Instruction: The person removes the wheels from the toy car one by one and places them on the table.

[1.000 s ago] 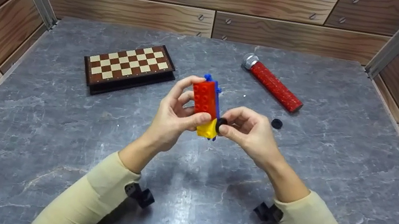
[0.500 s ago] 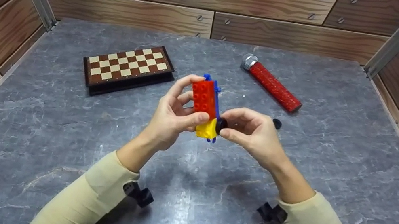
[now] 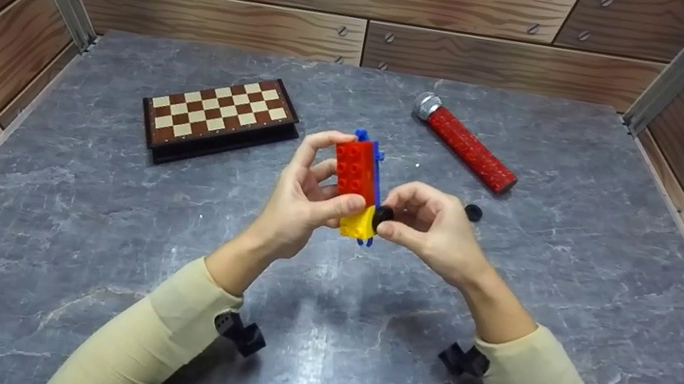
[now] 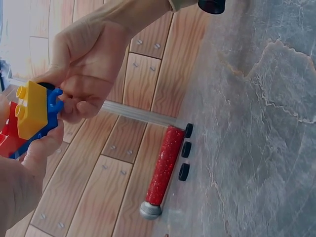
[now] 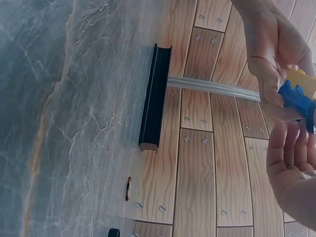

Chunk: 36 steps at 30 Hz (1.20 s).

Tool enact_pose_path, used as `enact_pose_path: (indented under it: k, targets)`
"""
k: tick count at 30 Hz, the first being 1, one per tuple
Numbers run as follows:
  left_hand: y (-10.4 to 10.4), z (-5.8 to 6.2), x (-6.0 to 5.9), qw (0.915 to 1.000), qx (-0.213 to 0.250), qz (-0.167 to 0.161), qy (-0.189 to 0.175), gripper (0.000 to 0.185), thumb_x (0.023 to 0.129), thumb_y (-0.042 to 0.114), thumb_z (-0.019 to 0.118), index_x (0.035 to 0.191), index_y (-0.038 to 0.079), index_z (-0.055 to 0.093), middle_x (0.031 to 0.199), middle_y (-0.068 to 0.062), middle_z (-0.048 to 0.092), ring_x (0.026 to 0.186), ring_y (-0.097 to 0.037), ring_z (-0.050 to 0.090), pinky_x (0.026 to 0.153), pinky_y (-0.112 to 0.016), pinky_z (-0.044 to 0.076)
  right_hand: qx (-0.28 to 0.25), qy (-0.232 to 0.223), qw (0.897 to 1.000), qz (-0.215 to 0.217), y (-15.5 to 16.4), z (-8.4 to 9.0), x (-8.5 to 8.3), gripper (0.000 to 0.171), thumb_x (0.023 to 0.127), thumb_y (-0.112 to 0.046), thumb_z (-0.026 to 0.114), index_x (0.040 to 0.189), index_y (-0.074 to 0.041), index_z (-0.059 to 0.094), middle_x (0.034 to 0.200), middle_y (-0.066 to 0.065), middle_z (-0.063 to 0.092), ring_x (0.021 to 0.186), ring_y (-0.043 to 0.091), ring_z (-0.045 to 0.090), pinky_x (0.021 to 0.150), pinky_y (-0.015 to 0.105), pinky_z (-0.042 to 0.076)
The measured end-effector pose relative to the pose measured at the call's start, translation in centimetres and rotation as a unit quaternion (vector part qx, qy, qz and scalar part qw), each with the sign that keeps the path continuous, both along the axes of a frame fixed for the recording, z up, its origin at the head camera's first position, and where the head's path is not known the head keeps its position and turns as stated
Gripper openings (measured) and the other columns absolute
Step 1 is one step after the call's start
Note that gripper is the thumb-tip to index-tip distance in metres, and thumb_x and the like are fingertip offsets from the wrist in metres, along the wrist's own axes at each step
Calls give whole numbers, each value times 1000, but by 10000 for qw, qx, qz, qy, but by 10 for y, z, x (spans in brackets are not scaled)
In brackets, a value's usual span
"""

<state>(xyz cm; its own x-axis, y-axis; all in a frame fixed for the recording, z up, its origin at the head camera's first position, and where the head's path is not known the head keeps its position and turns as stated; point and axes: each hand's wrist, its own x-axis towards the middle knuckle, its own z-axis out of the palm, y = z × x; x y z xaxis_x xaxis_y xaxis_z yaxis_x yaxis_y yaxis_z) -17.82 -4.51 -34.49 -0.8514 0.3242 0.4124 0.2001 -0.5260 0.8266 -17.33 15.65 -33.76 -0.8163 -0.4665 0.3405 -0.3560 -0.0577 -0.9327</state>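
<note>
Above the table, my left hand (image 3: 296,202) holds a toy block car (image 3: 356,170) upright, thumb on its front and fingers behind. It has a red studded brick, a yellow brick (image 4: 32,111) below that, and a blue base (image 5: 296,98) along its right side. My right hand (image 3: 439,237) pinches a small black wheel (image 3: 382,217) between thumb and fingers. That wheel is right at the base's side, beside the yellow brick. In the left wrist view the right fingers partly cover it.
Behind the hands lie a folded chessboard box (image 3: 218,114) on the left and a red glittery microphone (image 3: 471,148) on the right. Loose black wheels (image 4: 185,149) lie near the microphone; the head view shows one wheel (image 3: 473,212). Wood-patterned walls enclose the table.
The toy block car and left hand have shifted slightly to the right. My right hand keeps its pinch on the wheel at the car's side, with only small finger movement.
</note>
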Motion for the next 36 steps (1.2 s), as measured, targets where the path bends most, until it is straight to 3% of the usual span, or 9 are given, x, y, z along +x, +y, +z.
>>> enact_pose_path:
  k: [4, 14, 21, 36]
  targets:
    - [-1, -2, -2, 10000, 27, 20, -81, 61, 76, 2, 75, 125, 20, 43, 113, -25, 53, 88, -39, 61, 63, -44, 55, 95, 10, 9999, 109, -2, -1, -3, 26, 80, -2, 72, 92, 11, 53, 89, 14, 61, 80, 24, 61, 73, 31, 53]
    - [-2, -7, -5, 9992, 140, 287, -255, 60, 77, -3, 73, 125, 20, 44, 111, -23, 55, 89, -37, 61, 65, -45, 55, 275, 15, 9993, -234, -8, -7, -10, 24, 77, 3, 72, 91, 11, 55, 87, 14, 61, 77, 22, 62, 70, 31, 54]
    - [-1, -8, -3, 9988, 158, 297, -360, 60, 78, -8, 70, 124, 19, 43, 112, -24, 54, 88, -37, 61, 64, -46, 55, 242, -153, 9990, -331, -9, -7, -7, 23, 76, 4, 72, 91, 11, 56, 88, 15, 62, 77, 23, 62, 71, 31, 54]
    - [2, -4, 1, 9979, 172, 471, -415, 60, 78, -10, 67, 125, 18, 43, 109, -22, 55, 88, -37, 61, 65, -50, 54, 88, 149, 9986, -501, -11, -8, -5, 23, 74, 8, 72, 91, 13, 56, 88, 16, 62, 76, 21, 61, 69, 30, 54]
